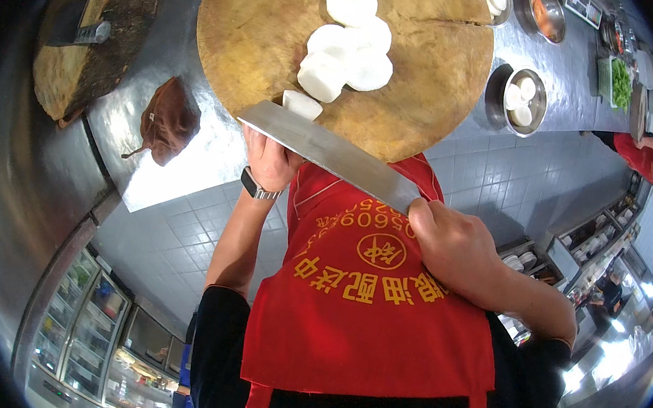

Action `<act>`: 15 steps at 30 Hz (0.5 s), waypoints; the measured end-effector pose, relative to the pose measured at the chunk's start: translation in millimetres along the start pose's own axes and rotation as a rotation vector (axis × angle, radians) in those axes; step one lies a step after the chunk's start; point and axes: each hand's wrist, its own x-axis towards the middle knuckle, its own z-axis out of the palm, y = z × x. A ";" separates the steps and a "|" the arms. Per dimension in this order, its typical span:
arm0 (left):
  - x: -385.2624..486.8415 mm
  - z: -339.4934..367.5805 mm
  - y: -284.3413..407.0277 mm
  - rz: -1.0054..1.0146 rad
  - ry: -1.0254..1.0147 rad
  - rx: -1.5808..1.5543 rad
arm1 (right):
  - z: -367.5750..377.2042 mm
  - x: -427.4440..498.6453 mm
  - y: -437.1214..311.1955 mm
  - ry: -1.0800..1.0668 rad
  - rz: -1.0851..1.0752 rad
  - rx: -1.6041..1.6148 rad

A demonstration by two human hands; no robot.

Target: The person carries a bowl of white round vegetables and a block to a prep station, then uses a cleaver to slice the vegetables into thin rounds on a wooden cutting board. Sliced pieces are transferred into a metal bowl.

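My right hand (453, 250) grips the handle end of a broad steel cleaver (331, 152), held at a slant before the red apron. My left hand (272, 161), with a watch at the wrist, is by the blade's far end. The blade hides its fingertips, so I cannot tell what they hold. Just beyond the blade lies a cut white piece (302, 105) on a round wooden chopping board (247, 40). Several thick, round white pieces (351, 5), apparently a peeled vegetable, are clustered farther up the board.
At left are a thick wooden block (118, 17) bearing another cleaver (79, 31), and a crumpled brown cloth item (169, 122). Right of the board, a steel bowl (539, 115) holds white pieces. A co-worker in a red apron (642, 159) stands farther right.
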 end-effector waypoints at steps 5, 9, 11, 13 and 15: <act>-2.9 2.6 -3.0 0.026 0.016 0.013 | 1.5 3.3 -0.1 -0.028 0.016 -0.023; -0.2 1.3 0.0 0.005 0.022 0.011 | 3.5 5.2 1.4 -0.065 0.063 -0.007; 2.2 0.2 1.6 0.003 0.028 0.014 | 4.3 6.8 2.9 -0.104 0.080 0.035; 4.9 -0.1 2.2 0.007 0.032 0.024 | 5.7 9.4 4.8 -0.115 0.087 0.061; 6.8 0.6 2.5 0.029 0.057 0.021 | 8.4 12.6 7.0 -0.127 0.091 0.081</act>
